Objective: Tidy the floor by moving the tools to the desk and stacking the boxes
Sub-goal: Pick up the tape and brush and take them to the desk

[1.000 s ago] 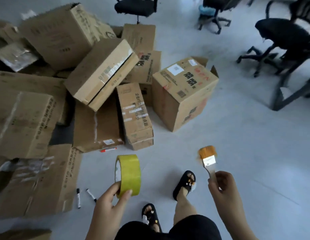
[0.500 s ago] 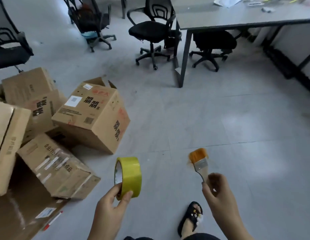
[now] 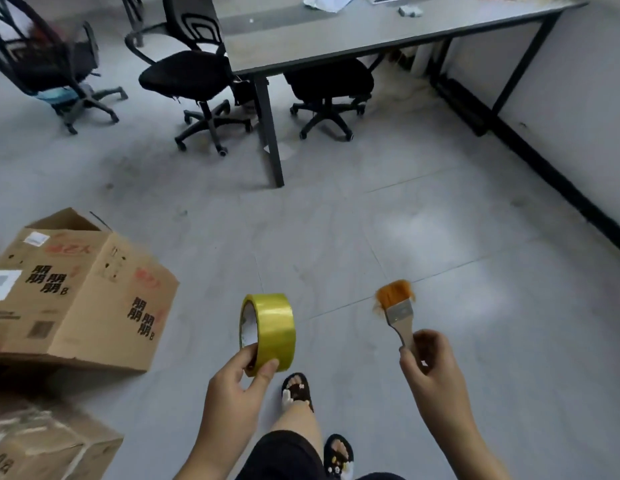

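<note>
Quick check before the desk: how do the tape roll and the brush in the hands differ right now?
The tape roll is a yellow ring standing on edge; the brush is flat, with orange bristles pointing up and a pale handle. The left hand pinches the tape roll by its lower rim, thumb and fingers on either side, while the right hand wraps the brush's handle end. Shared: both are off the floor, carried ahead of the body, short of the desk.
</note>
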The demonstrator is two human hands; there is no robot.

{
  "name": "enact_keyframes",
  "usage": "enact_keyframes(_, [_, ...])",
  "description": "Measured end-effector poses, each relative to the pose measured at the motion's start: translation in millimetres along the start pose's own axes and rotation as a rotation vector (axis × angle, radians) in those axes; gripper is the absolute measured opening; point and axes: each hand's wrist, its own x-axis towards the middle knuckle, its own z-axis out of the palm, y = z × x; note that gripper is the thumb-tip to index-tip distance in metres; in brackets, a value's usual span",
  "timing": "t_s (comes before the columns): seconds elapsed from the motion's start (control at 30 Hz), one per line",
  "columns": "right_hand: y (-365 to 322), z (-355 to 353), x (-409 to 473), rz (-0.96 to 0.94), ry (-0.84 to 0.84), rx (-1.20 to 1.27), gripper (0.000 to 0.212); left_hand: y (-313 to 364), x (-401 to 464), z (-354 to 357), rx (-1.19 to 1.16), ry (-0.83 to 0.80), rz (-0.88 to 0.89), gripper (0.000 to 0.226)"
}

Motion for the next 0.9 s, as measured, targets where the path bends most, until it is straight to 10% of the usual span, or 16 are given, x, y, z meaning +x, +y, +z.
enact_keyframes(0.9, [-159, -12, 569, -0.029, 0.053, 0.104, 0.023, 198, 538, 184, 0.057, -0.021, 0.088, 0.034])
